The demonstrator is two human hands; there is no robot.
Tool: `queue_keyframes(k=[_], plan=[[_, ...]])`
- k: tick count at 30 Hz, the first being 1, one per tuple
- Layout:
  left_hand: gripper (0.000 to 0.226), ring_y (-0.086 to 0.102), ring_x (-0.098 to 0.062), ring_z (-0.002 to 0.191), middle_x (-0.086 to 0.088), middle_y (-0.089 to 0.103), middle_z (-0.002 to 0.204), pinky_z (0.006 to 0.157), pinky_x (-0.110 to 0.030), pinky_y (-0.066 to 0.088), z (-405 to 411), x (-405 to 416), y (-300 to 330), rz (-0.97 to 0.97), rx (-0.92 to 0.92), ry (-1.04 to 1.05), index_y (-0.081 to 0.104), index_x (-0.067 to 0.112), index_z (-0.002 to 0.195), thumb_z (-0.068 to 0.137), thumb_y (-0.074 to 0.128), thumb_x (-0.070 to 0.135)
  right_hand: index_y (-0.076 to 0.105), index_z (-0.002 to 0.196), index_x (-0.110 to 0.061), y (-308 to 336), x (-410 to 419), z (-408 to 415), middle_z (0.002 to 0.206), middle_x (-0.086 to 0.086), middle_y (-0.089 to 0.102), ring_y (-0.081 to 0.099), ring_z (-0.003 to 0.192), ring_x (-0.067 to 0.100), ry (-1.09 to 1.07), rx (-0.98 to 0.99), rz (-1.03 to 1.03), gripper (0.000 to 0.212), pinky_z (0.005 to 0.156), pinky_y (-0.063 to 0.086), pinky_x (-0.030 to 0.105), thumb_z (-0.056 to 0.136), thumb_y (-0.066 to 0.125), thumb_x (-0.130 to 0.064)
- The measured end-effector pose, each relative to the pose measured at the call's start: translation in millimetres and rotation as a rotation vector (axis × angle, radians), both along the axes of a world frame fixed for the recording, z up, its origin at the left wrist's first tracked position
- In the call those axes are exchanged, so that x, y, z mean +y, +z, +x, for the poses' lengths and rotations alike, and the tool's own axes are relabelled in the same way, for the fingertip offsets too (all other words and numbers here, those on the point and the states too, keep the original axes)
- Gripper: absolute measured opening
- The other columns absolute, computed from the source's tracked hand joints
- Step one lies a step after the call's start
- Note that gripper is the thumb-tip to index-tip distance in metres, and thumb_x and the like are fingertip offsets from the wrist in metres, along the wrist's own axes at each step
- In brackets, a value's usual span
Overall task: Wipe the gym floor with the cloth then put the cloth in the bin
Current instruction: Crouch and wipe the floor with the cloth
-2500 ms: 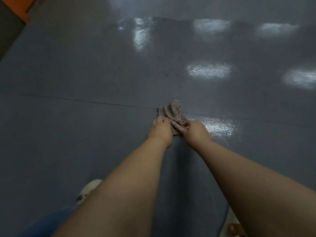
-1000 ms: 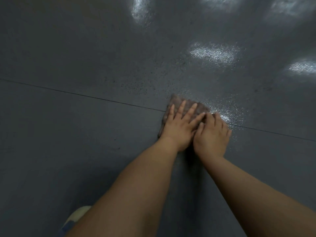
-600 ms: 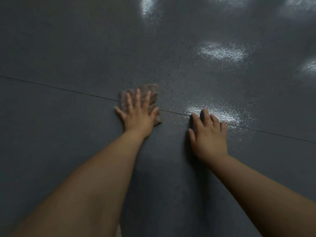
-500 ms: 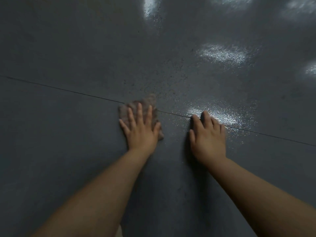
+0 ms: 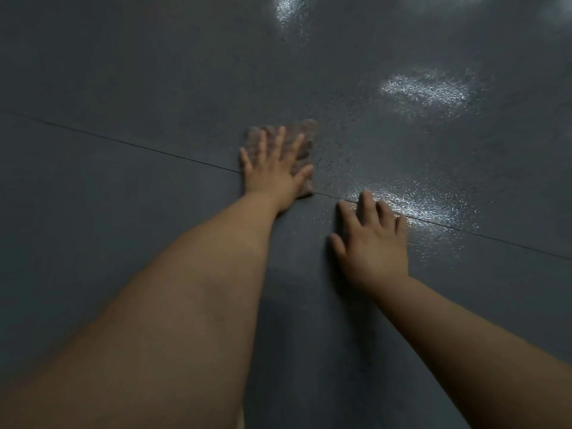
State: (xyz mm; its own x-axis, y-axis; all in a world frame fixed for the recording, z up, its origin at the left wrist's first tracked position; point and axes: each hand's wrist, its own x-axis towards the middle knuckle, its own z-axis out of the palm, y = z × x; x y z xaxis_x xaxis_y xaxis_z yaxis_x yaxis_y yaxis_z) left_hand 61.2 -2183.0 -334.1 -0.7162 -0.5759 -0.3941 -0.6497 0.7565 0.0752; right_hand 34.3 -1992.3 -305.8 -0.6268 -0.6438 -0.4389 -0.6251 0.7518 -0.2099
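A small, crumpled pinkish-grey cloth [image 5: 305,136] is lying flat on the dark grey gym floor [image 5: 123,72], straddling a thin seam line. The floor is showing glossy, speckled patches of reflected light beside it.

We see bare floor [image 5: 139,88] open on all sides; only the cloth [image 5: 305,134] and our two hands [image 5: 272,174] [image 5: 374,243] occupy it.

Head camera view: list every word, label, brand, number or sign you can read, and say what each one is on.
None: no text shows anywhere in this view.
The cloth under the left hand carries no tag or print that shows.
The grey gym floor, where the right hand rests, bears only a thin seam line and glare patches, no markings.
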Motion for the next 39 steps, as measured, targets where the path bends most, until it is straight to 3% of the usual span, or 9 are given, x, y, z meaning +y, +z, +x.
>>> queue_keyframes(k=[3,5,9,13,16,27,33,36,39], plan=[[0.065,-0.015,-0.027,0.145,0.004,-0.014,0.159,0.112,-0.059,-0.008,31.3,-9.9,-1.1,-0.024,0.025,0.301,-0.004,0.037,0.15,0.095,0.021,0.06,0.013,0.15,-0.033,3.1,-10.7,4.1,0.16,0.005,-0.005,0.001,0.145,0.033,0.049,-0.022,0.033,0.062,0.114,0.003,0.053,0.095,0.035,-0.052],[0.065,-0.014,-0.03,0.145,0.001,-0.013,0.159,0.113,-0.06,-0.007,52.0,9.3,-2.1,-0.069,0.026,0.388,-0.004,0.035,0.15,0.096,0.021,0.058,0.012,0.15,-0.033,4.1,-16.8,5.6,0.16,0.004,-0.005,0.0,0.145,0.032,0.042,-0.035,0.037,0.058,0.114,0.002,0.054,0.097,0.032,-0.047],[0.063,-0.014,-0.031,0.145,-0.001,-0.013,0.159,0.111,-0.057,-0.012,70.3,52.9,-2.7,-0.124,0.02,0.13,-0.008,0.036,0.149,0.097,0.023,0.053,0.017,0.149,-0.031,1.7,-25.4,9.1,0.16,0.005,0.002,0.005,0.144,0.033,-0.003,-0.023,0.027,0.053,0.115,0.006,0.052,0.099,0.03,-0.037],[0.062,-0.017,-0.028,0.144,0.002,-0.016,0.158,0.111,-0.056,-0.013,54.0,13.8,-1.4,-0.074,-0.003,-0.169,-0.005,0.04,0.149,0.096,0.022,0.058,0.021,0.148,-0.03,-3.1,-27.4,14.3,0.159,0.005,0.006,0.008,0.143,0.035,-0.043,0.007,0.011,0.051,0.114,0.01,0.05,0.099,0.031,-0.04],[0.064,-0.018,-0.026,0.144,0.003,-0.017,0.158,0.112,-0.054,-0.013,42.5,-17.8,-0.1,-0.043,-0.016,-0.201,-0.004,0.04,0.149,0.095,0.022,0.06,0.019,0.149,-0.03,-5.3,-26.8,16.3,0.159,0.005,0.005,0.006,0.143,0.035,-0.048,0.021,0.016,0.053,0.114,0.009,0.05,0.098,0.031,-0.041],[0.065,-0.014,-0.026,0.145,0.002,-0.012,0.159,0.114,-0.053,-0.009,105.9,-68.8,-4.5,-0.068,0.003,0.5,-0.003,0.035,0.151,0.095,0.02,0.061,0.017,0.15,-0.029,-6.4,-23.0,16.9,0.16,0.007,0.004,0.005,0.144,0.035,-0.038,0.019,0.012,0.054,0.115,0.008,0.05,0.099,0.031,-0.039],[0.062,-0.01,-0.029,0.146,0.001,-0.007,0.16,0.113,-0.056,-0.006,135.8,-27.5,-4.8,-0.08,0.028,0.851,0.006,0.034,0.151,0.096,0.023,0.057,0.015,0.15,-0.027,-6.1,-22.0,15.1,0.16,0.007,0.003,0.005,0.144,0.036,-0.01,0.022,0.032,0.054,0.115,0.008,0.05,0.099,0.03,-0.038],[0.062,-0.009,-0.03,0.146,-0.001,-0.006,0.16,0.112,-0.055,-0.007,131.2,14.5,-5.0,-0.085,0.045,0.913,0.007,0.032,0.152,0.097,0.025,0.055,0.015,0.151,-0.027,-6.6,-21.0,13.9,0.16,0.007,0.003,0.005,0.143,0.036,0.0,0.018,0.028,0.054,0.115,0.009,0.049,0.099,0.03,-0.037],[0.065,-0.008,-0.033,0.145,-0.004,-0.004,0.16,0.112,-0.056,-0.008,114.7,65.7,-6.6,-0.054,0.043,0.737,0.005,0.033,0.151,0.092,0.014,0.06,0.018,0.15,-0.027,-8.1,-18.8,12.6,0.159,0.007,0.007,0.01,0.143,0.036,0.018,0.044,0.023,0.053,0.113,0.015,0.047,0.099,0.029,-0.037]])
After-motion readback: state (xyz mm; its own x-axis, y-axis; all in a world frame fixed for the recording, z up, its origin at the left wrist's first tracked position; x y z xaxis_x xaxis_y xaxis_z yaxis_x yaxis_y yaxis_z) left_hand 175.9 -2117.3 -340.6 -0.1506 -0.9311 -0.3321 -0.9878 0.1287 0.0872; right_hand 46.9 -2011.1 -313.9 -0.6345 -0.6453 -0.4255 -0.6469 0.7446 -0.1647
